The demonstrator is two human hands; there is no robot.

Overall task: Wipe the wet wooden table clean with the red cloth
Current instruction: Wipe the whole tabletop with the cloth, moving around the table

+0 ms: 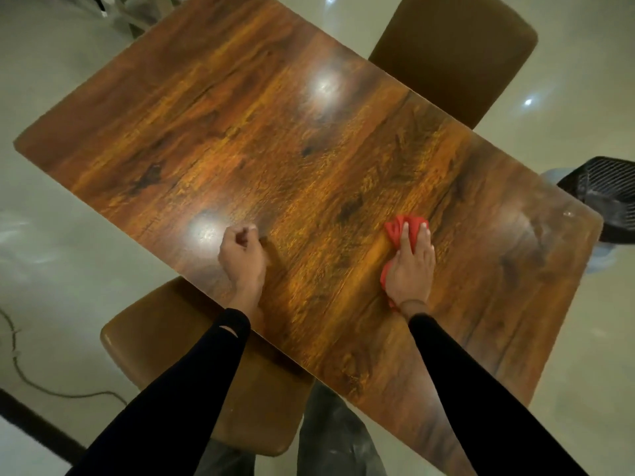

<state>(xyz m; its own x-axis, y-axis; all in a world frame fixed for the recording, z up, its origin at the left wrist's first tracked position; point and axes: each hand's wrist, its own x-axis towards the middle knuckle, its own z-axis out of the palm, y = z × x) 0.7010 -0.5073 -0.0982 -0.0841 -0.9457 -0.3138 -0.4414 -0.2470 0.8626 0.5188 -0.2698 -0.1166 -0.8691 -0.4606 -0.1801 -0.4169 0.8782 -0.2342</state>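
Note:
The wooden table (275, 139) fills the head view, its glossy brown top set at an angle. My right hand (410, 266) lies flat on the red cloth (395, 231) near the table's near right part, pressing it to the wood; the cloth shows past my fingertips and beside my wrist. My left hand (242, 257) rests on the table near its front edge, fingers curled into a loose fist with nothing in it. A cloudy smear and a droplet show near the right corner (539, 228).
A brown chair (457, 56) stands at the table's far side, another brown chair (165, 338) below my left arm. A black slatted object (604, 190) sits on the floor at the right. A cable (20, 369) runs over the pale floor at the left.

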